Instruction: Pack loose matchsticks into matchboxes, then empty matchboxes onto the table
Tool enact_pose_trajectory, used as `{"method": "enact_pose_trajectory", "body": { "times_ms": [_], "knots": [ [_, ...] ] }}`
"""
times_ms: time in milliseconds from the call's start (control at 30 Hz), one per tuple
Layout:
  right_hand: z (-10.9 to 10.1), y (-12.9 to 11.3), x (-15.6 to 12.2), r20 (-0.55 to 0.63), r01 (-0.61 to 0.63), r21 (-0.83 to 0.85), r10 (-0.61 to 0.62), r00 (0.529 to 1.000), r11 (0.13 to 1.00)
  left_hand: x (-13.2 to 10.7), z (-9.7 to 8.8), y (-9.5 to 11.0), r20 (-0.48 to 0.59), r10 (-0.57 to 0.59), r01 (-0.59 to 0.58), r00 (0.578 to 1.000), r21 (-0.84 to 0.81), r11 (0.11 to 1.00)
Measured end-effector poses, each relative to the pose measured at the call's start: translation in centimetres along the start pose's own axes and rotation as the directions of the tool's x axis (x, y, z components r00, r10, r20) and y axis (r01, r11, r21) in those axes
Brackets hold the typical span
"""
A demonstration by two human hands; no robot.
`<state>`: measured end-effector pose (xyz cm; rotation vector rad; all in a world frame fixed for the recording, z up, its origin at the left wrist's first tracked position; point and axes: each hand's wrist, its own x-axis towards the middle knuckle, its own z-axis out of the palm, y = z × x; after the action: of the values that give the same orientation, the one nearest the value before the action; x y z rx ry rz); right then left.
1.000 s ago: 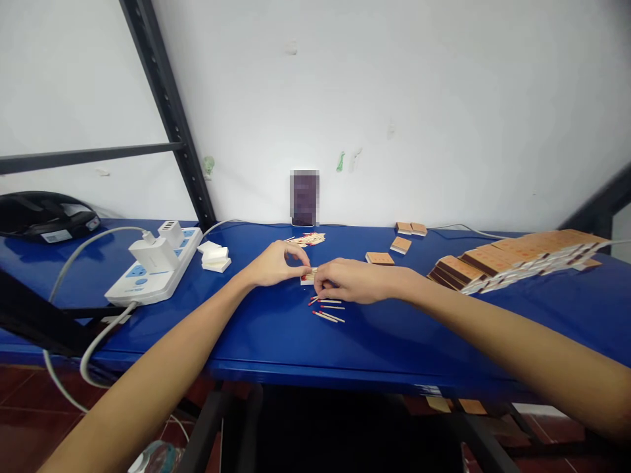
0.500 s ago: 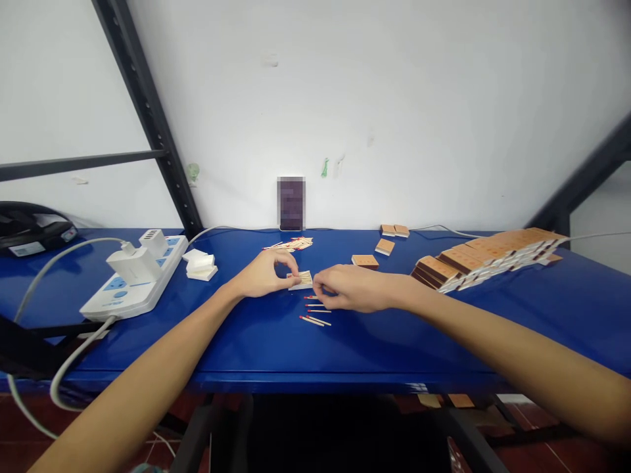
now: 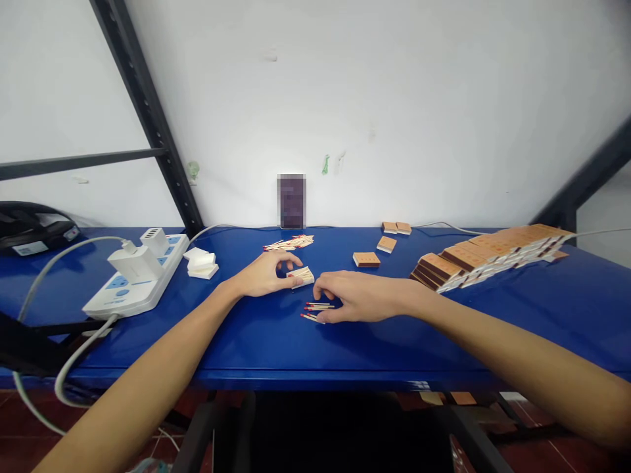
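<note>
A small white matchbox tray (image 3: pixel 306 278) with matches lying in it rests on the blue tabletop. My left hand (image 3: pixel 269 272) is at its left end, thumb on the near side and fingers behind, steadying it. Just right of and nearer than the tray, my right hand (image 3: pixel 352 297) hovers low over a few loose red-headed matches (image 3: pixel 315 307). Its thumb and fingers are apart, the thumb tip beside the nearest matches. Behind the tray lies a larger heap of matches (image 3: pixel 290 243).
Closed matchboxes (image 3: pixel 366 259) lie behind my right hand, and a long stack of matchboxes (image 3: pixel 473 253) stands at the right. White empty trays (image 3: pixel 202 264) sit at left beside a power strip (image 3: pixel 142 289) with cables. A dark pixelated device (image 3: pixel 292 201) leans on the wall.
My right hand has moved slightly toward me and its thumb and fingers have spread. The loose matches under it have been drawn closer together. My left hand stays at the tray.
</note>
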<state>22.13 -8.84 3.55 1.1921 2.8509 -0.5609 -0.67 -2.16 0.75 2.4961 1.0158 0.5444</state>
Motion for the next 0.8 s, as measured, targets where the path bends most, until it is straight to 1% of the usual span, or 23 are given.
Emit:
{"method": "enact_pose_trajectory", "body": {
  "times_ms": [100,233,367,467,533,700,800],
  "knots": [
    [0.6,-0.4,0.0,-0.022,-0.015,0.021,0.015,1.0,1.0,-0.1,0.1,-0.1,0.029,0.039,-0.041,0.999,0.073,0.996],
    [0.6,-0.4,0.1,-0.014,0.014,0.002,-0.014,1.0,1.0,-0.2,0.3,-0.1,0.066,0.074,-0.083,0.995,0.151,0.985],
    [-0.2,0.1,0.2,0.066,-0.034,-0.031,0.036,0.997,0.999,-0.4,0.6,0.4,0.097,0.075,-0.085,0.992,0.106,0.991],
    [-0.8,0.7,0.4,0.116,-0.071,-0.001,0.07,0.991,0.997,-0.4,0.8,1.0,0.091,0.08,-0.089,0.993,0.099,0.991],
    [-1.0,1.1,0.5,0.137,-0.067,0.035,0.062,0.989,0.997,-0.4,0.9,1.3,0.084,0.088,-0.097,0.993,0.102,0.99],
    [-1.1,1.8,0.8,0.151,-0.032,0.09,0.018,0.988,0.995,-0.3,1.1,1.3,0.086,0.103,-0.11,0.991,0.079,0.991],
    [-1.0,1.8,0.9,0.142,-0.031,0.063,0.021,0.99,0.998,-0.4,1.2,1.1,0.076,0.103,-0.106,0.992,0.043,0.993]
  ]
}}
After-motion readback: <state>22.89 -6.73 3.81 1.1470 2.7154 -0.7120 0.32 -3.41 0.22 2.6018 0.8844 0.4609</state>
